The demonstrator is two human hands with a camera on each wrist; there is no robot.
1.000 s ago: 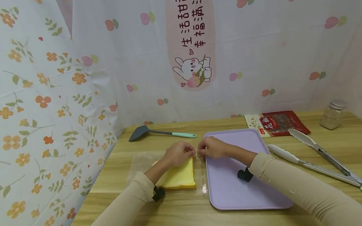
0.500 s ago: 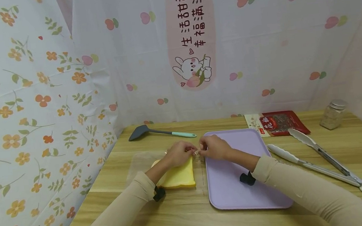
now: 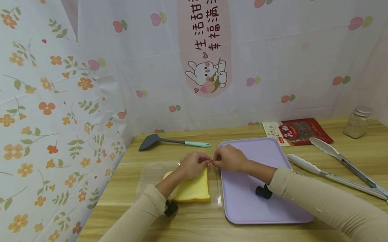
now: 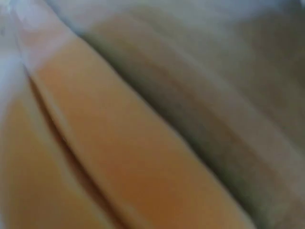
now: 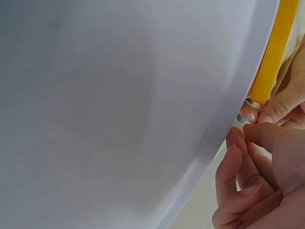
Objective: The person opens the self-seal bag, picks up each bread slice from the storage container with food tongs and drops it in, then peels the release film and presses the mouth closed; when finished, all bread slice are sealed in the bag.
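Note:
Yellow bread slices (image 3: 191,188) with darker orange crusts lie in a clear plastic bag (image 3: 148,176) flat on the table. Thumb and fingertips of my left hand (image 3: 192,165) pinch the bag's edge at its far right corner, the palm over the bread. My right hand (image 3: 230,158) pinches the same edge just beside it, above the rim of a lilac tray (image 3: 257,213). In the right wrist view both hands' fingertips meet near the bread's orange crust (image 5: 275,52). Blurred orange crusts (image 4: 128,138) fill much of the left wrist view.
A spatula (image 3: 173,141) with a mint handle lies behind the bag. Right of the tray are white-tipped tongs (image 3: 348,173), spread apart. A red spice packet (image 3: 301,131) and a lidded glass jar (image 3: 356,123) stand at the back right, before a patterned curtain (image 3: 159,61).
My right fingertips have shifted slightly closer to the left ones along the bag's edge. The left hand, bread and tray stay in place.

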